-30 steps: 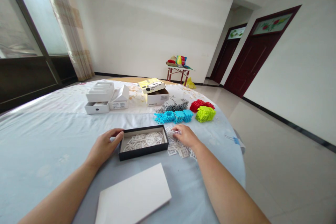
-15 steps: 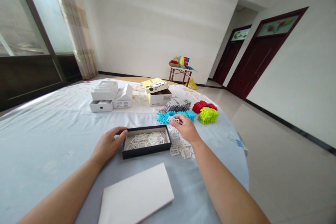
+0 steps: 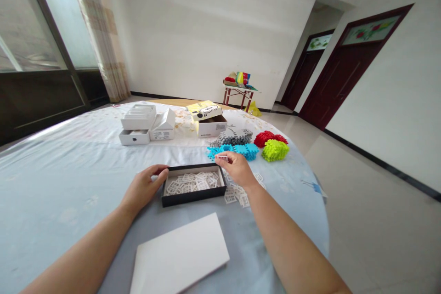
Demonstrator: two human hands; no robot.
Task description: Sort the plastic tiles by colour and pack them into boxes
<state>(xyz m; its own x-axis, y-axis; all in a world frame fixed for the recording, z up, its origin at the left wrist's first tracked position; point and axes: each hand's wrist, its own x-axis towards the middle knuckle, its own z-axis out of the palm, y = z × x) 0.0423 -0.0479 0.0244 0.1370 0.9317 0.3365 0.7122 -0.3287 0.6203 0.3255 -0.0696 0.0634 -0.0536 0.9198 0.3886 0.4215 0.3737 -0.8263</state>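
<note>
My left hand [image 3: 146, 188] grips the left end of a black-rimmed box [image 3: 193, 198], thumb and fingers at its upper left corner. Many small white grid-like pieces [image 3: 193, 183] lie inside the box. Above the box's upper right corner, my right hand [image 3: 237, 169] pinches a white piece [image 3: 222, 157] between thumb and fingers. More white pieces [image 3: 236, 194] are spread on the cloth right of the box, partly hidden under my right hand and forearm. A flat white lid [image 3: 182, 255] lies nearer to me.
Beyond my right hand are piles of blue [image 3: 246, 150], grey [image 3: 234, 137], red [image 3: 264, 138] and green [image 3: 274, 150] pieces. White boxes [image 3: 134, 137] and a box with a yellow lid [image 3: 206, 111] stand farther back on the round table [image 3: 69, 170].
My right hand has moved slightly left, toward the box, and the piece in it is now seen more edge-on. My left hand stays on the box. The view has shifted a little.
</note>
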